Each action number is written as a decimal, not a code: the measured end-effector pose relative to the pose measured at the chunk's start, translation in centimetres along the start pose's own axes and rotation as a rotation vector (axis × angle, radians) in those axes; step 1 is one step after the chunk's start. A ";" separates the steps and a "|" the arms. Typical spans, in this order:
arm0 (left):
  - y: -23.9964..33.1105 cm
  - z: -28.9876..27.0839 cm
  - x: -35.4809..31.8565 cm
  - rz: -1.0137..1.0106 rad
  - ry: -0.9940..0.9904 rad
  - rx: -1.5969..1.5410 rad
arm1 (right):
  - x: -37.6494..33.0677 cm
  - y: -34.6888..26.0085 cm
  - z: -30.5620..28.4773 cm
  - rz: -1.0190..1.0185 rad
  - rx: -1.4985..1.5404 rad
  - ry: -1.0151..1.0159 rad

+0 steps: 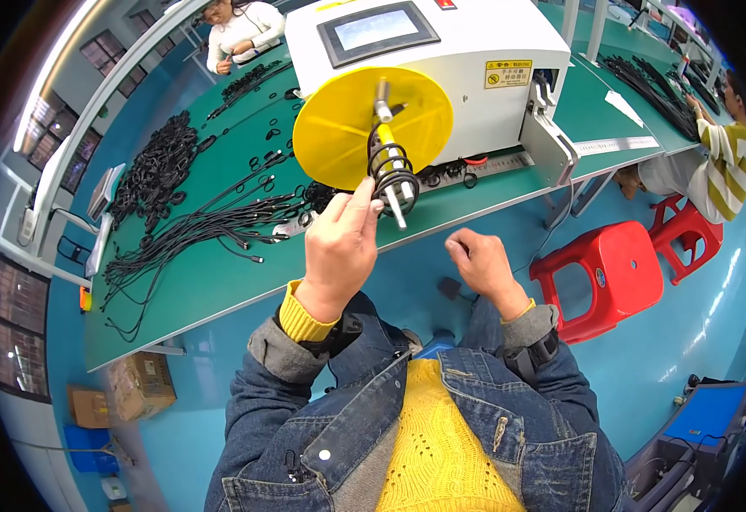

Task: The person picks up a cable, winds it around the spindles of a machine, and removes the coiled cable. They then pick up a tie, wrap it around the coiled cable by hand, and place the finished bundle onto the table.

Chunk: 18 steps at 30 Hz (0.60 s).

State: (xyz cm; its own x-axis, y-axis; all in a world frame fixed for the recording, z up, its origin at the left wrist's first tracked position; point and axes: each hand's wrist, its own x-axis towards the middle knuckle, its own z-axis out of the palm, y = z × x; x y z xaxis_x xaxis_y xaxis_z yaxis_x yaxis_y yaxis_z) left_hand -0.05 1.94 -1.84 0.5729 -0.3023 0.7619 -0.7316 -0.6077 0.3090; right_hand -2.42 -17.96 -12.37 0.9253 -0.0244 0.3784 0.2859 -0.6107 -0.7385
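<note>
A white winding machine (492, 119) with a screen stands on the green table, a round yellow disc (330, 128) on its front. Metal pins jut from the disc toward me, and a black cable (384, 162) is looped round them in a loose coil. My left hand (340, 252) is at the left side of this coil, thumb and forefinger pinched on the cable. In front of the table edge, apart from the machine, my right hand (482, 264) is curled into a loose fist; nothing shows in it.
Black cables (211, 224) lie spread left of the machine, with a heap of coiled ones (158, 166) behind. A steel ruler strip (509, 164) runs along the table. Red stools (599, 277) stand at right. Two other people sit at work, far left and far right. Cardboard boxes (141, 384) sit below.
</note>
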 end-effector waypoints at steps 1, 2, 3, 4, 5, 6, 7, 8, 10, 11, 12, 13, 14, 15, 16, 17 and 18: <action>0.3 0.2 0.4 0.033 -0.014 0.100 | 0.7 -0.9 -0.3 -0.038 0.064 0.055; 0.5 0.5 0.7 0.068 -0.029 0.197 | 1.5 -1.8 -0.5 -0.074 0.125 0.113; 0.6 0.7 1.1 0.105 -0.042 0.295 | 2.3 -3.0 -0.9 -0.073 0.130 0.120; 0.8 0.6 1.3 0.110 -0.048 0.298 | 3.0 -4.4 -1.5 -0.067 0.179 0.120; 0.9 0.5 1.5 0.126 -0.061 0.322 | 3.6 -5.2 -1.7 -0.063 0.228 0.121; 1.2 0.4 1.9 0.144 -0.071 0.344 | 4.3 -5.4 -1.7 -0.064 0.232 0.127; 1.4 0.3 2.2 0.163 -0.080 0.366 | 4.9 -5.6 -1.7 -0.117 0.218 0.146; 1.8 0.1 2.6 0.170 -0.079 0.370 | 5.5 -5.7 -1.8 -0.170 0.204 0.164; 2.9 -0.2 2.9 -0.042 -0.233 0.355 | 6.4 -5.4 -2.1 -0.222 0.190 0.185; 3.1 -0.2 3.0 -0.149 -0.310 0.347 | 6.8 -5.0 -2.3 -0.214 0.242 0.128; 2.6 0.0 3.0 -0.146 -0.310 0.348 | 7.2 -4.7 -2.5 -0.205 0.293 0.071; 1.6 0.3 2.7 -0.052 -0.273 0.424 | 7.5 -4.5 -2.5 -0.196 0.344 0.012; 1.0 0.4 2.8 0.044 -0.232 0.501 | 7.8 -4.3 -2.6 -0.200 0.345 0.016; 0.7 0.4 2.9 0.139 -0.190 0.577 | 8.1 -4.1 -2.5 -0.223 0.374 -0.024; 0.4 0.5 2.8 0.141 -0.188 0.578 | 8.4 -4.0 -2.4 -0.246 0.403 -0.064; 0.2 0.6 2.6 0.056 -0.246 0.390 | 8.6 -3.8 -2.4 -0.267 0.432 -0.105; 0.1 0.6 2.4 -0.029 -0.303 0.200 | 8.6 -3.7 -2.4 -0.267 0.432 -0.105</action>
State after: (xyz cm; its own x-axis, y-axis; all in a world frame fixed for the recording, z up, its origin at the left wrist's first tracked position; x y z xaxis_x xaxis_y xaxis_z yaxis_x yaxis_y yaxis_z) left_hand 1.47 0.68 -0.32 0.6974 -0.4686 0.5422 -0.6440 -0.7417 0.1873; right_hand 3.91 -17.81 -5.00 0.8197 0.1807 0.5436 0.5718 -0.2018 -0.7951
